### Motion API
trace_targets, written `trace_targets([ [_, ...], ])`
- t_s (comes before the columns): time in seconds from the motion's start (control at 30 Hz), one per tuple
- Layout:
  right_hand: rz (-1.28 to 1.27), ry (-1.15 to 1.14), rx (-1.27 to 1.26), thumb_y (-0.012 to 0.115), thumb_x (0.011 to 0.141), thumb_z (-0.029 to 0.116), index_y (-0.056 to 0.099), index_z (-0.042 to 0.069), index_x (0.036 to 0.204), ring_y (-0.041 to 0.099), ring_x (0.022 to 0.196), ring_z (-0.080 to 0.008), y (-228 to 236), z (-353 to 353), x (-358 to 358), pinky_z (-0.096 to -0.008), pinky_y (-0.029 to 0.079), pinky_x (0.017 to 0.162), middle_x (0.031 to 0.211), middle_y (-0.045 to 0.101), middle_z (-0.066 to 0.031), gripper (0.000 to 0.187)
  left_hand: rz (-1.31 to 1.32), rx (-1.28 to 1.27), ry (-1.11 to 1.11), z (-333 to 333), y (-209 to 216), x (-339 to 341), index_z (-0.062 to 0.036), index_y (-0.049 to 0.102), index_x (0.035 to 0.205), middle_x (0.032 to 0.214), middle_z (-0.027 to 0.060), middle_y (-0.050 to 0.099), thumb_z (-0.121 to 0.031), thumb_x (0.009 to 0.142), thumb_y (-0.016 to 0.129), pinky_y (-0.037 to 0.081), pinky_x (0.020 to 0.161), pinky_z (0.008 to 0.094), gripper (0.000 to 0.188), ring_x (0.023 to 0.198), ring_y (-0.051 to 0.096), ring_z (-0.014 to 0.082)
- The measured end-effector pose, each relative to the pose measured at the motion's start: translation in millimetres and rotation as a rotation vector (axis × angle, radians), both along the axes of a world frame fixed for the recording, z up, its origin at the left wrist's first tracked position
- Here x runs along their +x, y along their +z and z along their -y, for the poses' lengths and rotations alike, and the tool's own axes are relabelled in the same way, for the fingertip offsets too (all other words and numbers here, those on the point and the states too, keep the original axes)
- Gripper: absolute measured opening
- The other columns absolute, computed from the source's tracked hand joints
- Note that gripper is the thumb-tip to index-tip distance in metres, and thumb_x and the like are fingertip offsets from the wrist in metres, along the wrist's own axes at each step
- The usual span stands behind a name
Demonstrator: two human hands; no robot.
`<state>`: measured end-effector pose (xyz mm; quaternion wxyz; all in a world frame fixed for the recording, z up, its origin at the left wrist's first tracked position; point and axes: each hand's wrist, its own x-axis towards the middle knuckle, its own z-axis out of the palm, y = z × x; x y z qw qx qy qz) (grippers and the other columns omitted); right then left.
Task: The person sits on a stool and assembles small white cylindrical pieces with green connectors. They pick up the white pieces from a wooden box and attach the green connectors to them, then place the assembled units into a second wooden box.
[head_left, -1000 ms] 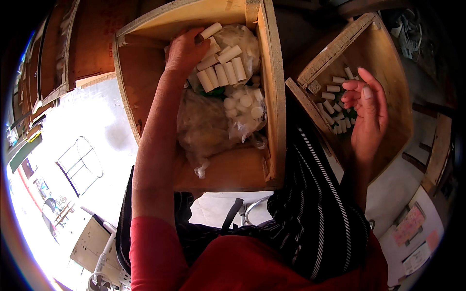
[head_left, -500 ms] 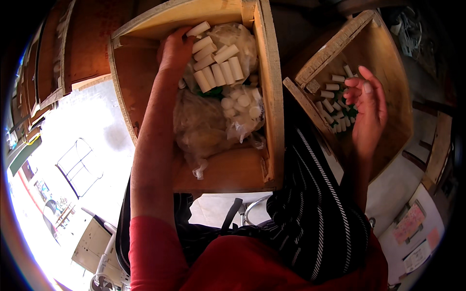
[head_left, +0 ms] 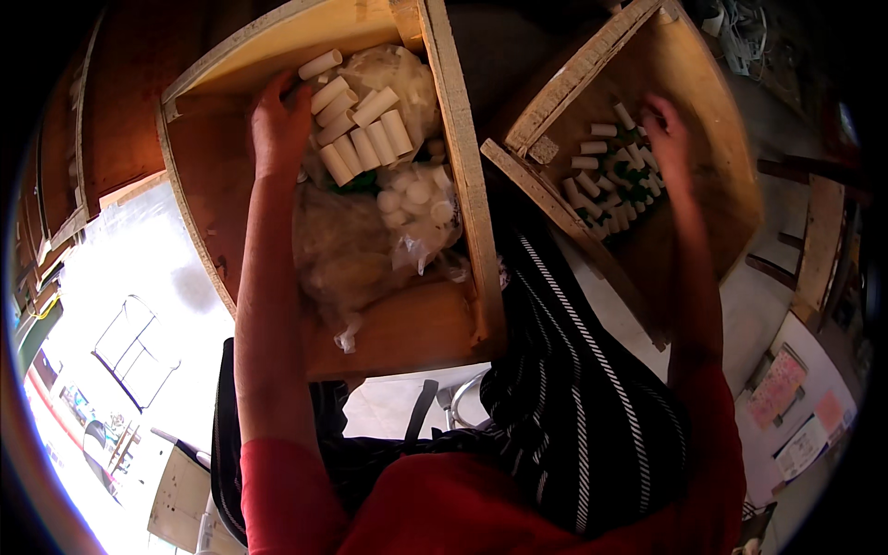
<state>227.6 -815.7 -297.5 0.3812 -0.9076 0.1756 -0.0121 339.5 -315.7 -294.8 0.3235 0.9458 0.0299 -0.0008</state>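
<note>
Head view, and there are two hands at work over two open boxes of pale brown wood! The bare left hand [head_left: 280, 125] is in the left wooden box [head_left: 460, 176], fingers curled right beside the short cream-coloured cylindrical tubes [head_left: 376, 106]; whether they're clamped on one, I can't tell. Count those tubes: ten plain to see, an eleventh peeking out behind, the front five lined up side by side. They lie on clear, crumpled plastic bags [head_left: 338, 245], too overlapped to count, and one bag bulges with round white discs [head_left: 419, 191], around eight showing.

Over to the right wooden box [head_left: 726, 185]! The bare right hand [head_left: 670, 139] dips in, fingers bent at the edge of a second batch of small cream cylindrical tubes [head_left: 598, 130], twenty or so, packed over something green [head_left: 622, 171]; its grip, too, I can't tell.

And the writing? Far right, one pink patterned sheet [head_left: 777, 388] and one white printed paper [head_left: 802, 450], its print too small to read.
</note>
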Motion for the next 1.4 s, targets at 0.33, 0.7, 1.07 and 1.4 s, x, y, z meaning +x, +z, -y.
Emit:
trace_targets([
  [0.33,-0.119,0.198,-0.439,0.053,0.089,0.027,0.059,0.005,0.113,0.056,0.103,-0.0387,-117.2,48.4,7.9,-0.0448,0.047,0.085,0.110,0.060,-0.0227,0.033,0.154,-0.361,0.134,0.7,33.4,-60.6,-0.0055,0.063,0.107,0.097,0.0025,0.065,-0.010,0.082,0.065,0.048,0.066,0.0231,0.025,0.077,0.059,0.0092],
  [0.7,-0.395,0.066,-0.436,0.059,0.086,0.023,0.060,0.002,0.108,0.064,0.083,-0.0280,-49.2,25.8,10.3,-0.0352,0.050,0.074,0.094,0.066,-0.0146,0.030,-0.035,-0.700,0.191,37.6,88.1,-109.6,-0.0003,0.058,0.113,0.101,0.0041,0.065,-0.004,0.090,0.054,0.043,0.069,0.0190,0.024,0.079,0.056,0.0070],
  [1.07,0.042,0.083,0.858,0.057,0.089,0.020,0.053,0.001,0.114,0.057,0.079,-0.0107,171.2,-177.0,-13.3,-0.0223,0.045,0.065,0.101,0.062,-0.0104,0.031,0.025,-0.880,-0.323,99.6,139.4,-127.8,-0.0167,0.050,0.125,0.113,0.0107,0.061,-0.008,0.074,0.076,0.047,0.062,0.0231,0.057,0.079,0.060,0.0136],
  [1.4,0.104,0.242,1.059,0.059,0.089,0.013,0.049,-0.002,0.115,0.059,0.085,-0.0150,162.0,-220.9,-32.1,-0.0274,0.050,0.070,0.107,0.058,-0.0121,0.032,-0.176,-0.986,-0.242,115.8,152.6,-142.5,0.0030,0.052,0.116,0.109,0.0087,0.060,-0.003,0.079,0.072,0.050,0.085,0.0276,0.042,0.097,0.060,0.0151],
])
